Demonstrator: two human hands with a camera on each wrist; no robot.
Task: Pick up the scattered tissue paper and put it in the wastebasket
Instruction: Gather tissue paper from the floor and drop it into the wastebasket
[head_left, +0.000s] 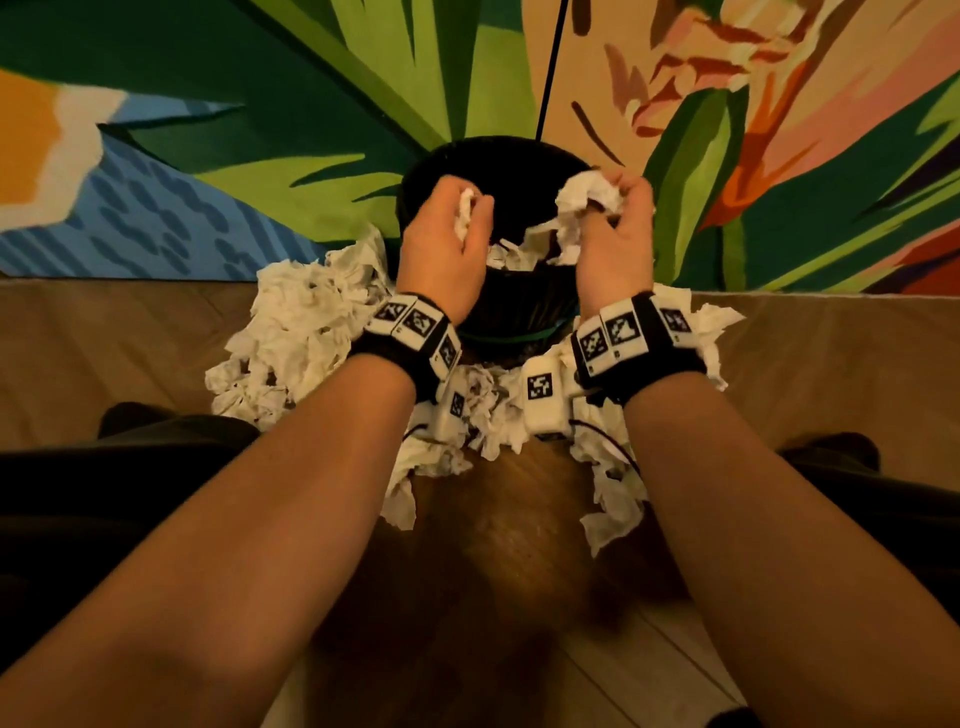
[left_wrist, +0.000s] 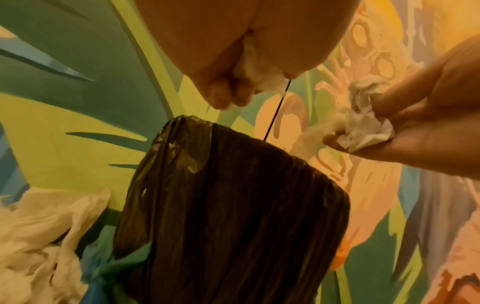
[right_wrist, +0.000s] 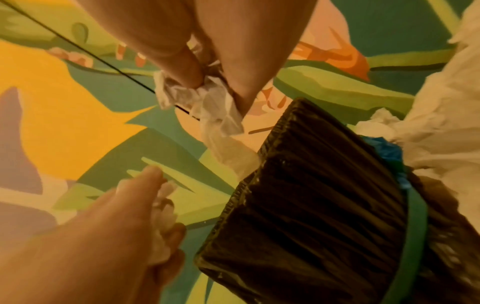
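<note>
A black-lined wastebasket (head_left: 511, 306) stands against the painted wall, with some white tissue (head_left: 511, 254) lying inside it. Both hands hover over its mouth. My left hand (head_left: 457, 218) grips a small wad of tissue (head_left: 464, 213), which also shows as tissue (left_wrist: 253, 61) in its fist. My right hand (head_left: 615, 208) grips a larger crumpled tissue (head_left: 584, 200) that trails down toward the basket's mouth, seen close up as tissue (right_wrist: 207, 100) between thumb and fingers. Scattered tissue (head_left: 296, 332) lies piled on the floor to the left, in front and to the right of the basket.
A wall mural of green leaves and flowers (head_left: 260, 130) rises right behind the basket. A thin black cord (head_left: 550, 67) hangs down the wall to the basket. Brown floor (head_left: 104, 338) spreads either side; my dark-clad knees (head_left: 130, 452) flank the pile.
</note>
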